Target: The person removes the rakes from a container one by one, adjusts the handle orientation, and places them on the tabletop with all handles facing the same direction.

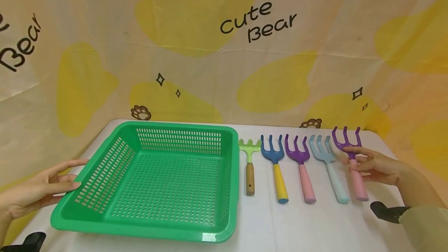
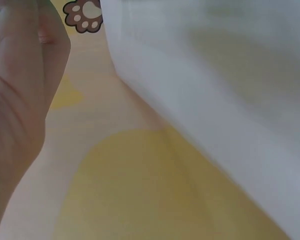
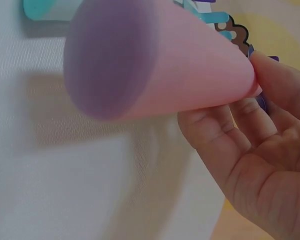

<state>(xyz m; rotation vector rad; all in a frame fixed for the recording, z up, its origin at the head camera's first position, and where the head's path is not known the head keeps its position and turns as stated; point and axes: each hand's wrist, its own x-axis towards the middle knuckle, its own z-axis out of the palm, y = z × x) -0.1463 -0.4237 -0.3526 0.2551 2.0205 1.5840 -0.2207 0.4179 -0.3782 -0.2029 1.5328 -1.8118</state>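
Note:
At the left edge of the head view my left hand (image 1: 43, 188) holds the left rim of a green perforated plastic basket (image 1: 147, 235), thumb on top of the rim. In the left wrist view that hand (image 2: 27, 65) shows only in part, at the upper left. My right hand (image 1: 379, 168) pinches a purple hand fork (image 1: 346, 143) with a pink handle near its neck, at the far right, tines pointing away. The right wrist view shows its pink handle (image 3: 190, 65) from the butt end, raised over the white table, with the fingers (image 3: 255, 120) at the narrow end.
Between basket and right hand several hand forks lie in a row: light green with wooden handle (image 1: 250, 180), blue with yellow handle (image 1: 280, 182), purple with pink handle (image 1: 307, 182), pale blue (image 1: 336, 182). A patterned cloth (image 1: 196, 65) hangs behind the white table (image 1: 273, 228).

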